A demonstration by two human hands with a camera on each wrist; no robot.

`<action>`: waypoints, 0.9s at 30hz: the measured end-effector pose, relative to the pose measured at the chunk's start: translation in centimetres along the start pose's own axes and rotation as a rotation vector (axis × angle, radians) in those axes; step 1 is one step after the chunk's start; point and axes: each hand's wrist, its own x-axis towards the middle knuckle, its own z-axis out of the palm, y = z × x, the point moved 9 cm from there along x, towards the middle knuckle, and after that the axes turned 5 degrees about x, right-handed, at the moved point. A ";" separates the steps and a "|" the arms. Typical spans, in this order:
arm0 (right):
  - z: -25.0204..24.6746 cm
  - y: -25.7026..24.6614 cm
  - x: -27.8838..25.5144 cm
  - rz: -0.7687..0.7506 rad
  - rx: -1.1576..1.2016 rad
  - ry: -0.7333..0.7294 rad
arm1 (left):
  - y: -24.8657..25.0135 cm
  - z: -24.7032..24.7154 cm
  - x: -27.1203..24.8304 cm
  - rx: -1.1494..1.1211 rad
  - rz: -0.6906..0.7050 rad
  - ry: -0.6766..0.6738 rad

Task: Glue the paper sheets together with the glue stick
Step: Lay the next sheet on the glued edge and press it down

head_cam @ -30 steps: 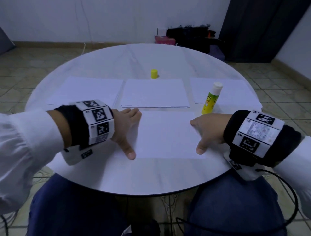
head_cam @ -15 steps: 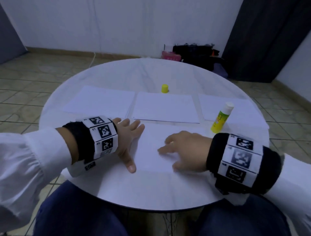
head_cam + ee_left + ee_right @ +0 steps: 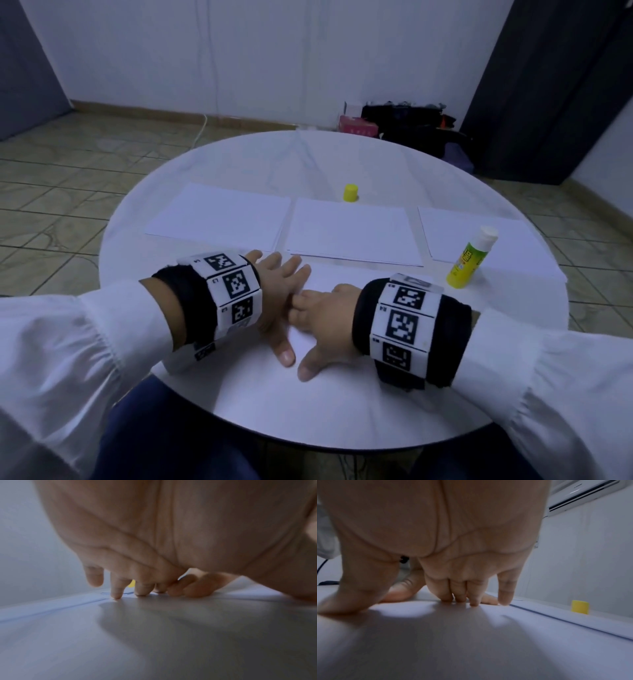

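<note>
A white paper sheet [image 3: 346, 279] lies on the near side of the round table [image 3: 342, 418]. My left hand [image 3: 274, 301] rests flat on the sheet's left part with its fingers spread. My right hand [image 3: 318, 325] presses flat on the sheet right beside it, and its fingertips touch the left hand. In the right wrist view the right fingers [image 3: 462, 592] press straight down on the paper [image 3: 471, 635]. The uncapped glue stick [image 3: 471, 258] stands upright to the right of both hands, held by neither. Its yellow cap [image 3: 351, 193] stands farther back.
Three more white sheets lie in a row behind the hands: left [image 3: 219, 216], middle [image 3: 352, 233] and right [image 3: 479, 229]. The glue stick stands at the right sheet's near edge. Dark bags [image 3: 411, 120] sit on the tiled floor beyond the table.
My right hand has slid left across the near sheet, from its right edge to beside the left hand. The left hand has stayed in place. The head view has tilted up.
</note>
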 end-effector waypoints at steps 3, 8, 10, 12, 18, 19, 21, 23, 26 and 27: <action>0.5 1.7 -0.5 0.025 0.026 -0.032 | 0.0 0.1 -0.2 -0.006 0.004 -0.007; 1.9 6.4 -2.6 0.140 0.109 -0.093 | -0.3 0.0 -0.4 -0.037 0.020 -0.011; 2.6 8.5 -3.7 0.186 0.142 -0.120 | -0.4 0.1 -0.3 -0.032 0.021 -0.018; 3.3 10.3 -4.9 0.233 0.170 -0.146 | -0.4 0.1 -0.3 -0.016 0.021 -0.019; 4.9 14.0 -7.3 0.350 0.200 -0.194 | -0.4 -0.1 -0.3 0.026 0.016 -0.034; 5.1 14.3 -7.5 0.363 0.199 -0.196 | -0.4 -0.1 -0.3 0.031 0.012 -0.042; 5.2 14.6 -7.9 0.378 0.177 -0.206 | -0.4 -0.1 -0.4 0.038 0.005 -0.057; 5.3 14.6 -8.2 0.382 0.154 -0.220 | -0.4 -0.1 -0.4 0.054 0.003 -0.062; 4.9 14.3 -8.4 0.382 0.130 -0.212 | -0.5 -0.2 -0.4 0.081 -0.007 -0.077; 4.7 14.1 -8.4 0.378 0.114 -0.202 | -0.5 -0.3 -0.3 0.094 -0.014 -0.082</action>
